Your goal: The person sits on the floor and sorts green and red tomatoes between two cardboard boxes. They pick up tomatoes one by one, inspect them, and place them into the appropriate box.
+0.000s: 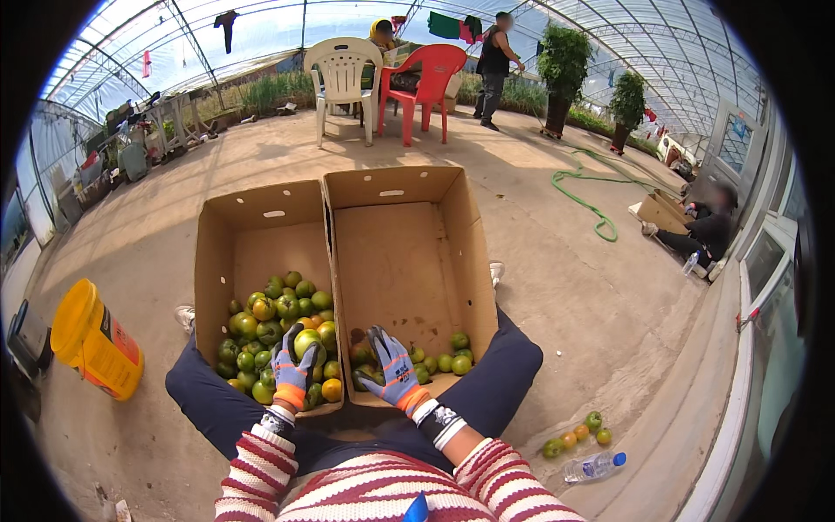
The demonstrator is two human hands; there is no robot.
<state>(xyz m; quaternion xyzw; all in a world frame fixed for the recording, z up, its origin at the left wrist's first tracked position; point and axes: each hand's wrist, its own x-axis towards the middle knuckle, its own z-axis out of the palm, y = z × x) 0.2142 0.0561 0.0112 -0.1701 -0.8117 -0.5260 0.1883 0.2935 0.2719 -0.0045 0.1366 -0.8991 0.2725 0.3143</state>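
Two open cardboard boxes stand side by side between my legs. The left box holds a heap of green and orange-tinged tomatoes. My left hand, in a grey-blue work glove with orange cuff, is closed around a large pale green tomato over that heap. In the right box, a few green tomatoes lie along the near side. My right hand, gloved alike, is over its near left corner, fingers extended, beside darker tomatoes. Its palm side is hidden.
A yellow bucket stands left. At right, several tomatoes and a plastic bottle lie on the floor. A green hose, two plastic chairs, a seated person and a standing person are farther off.
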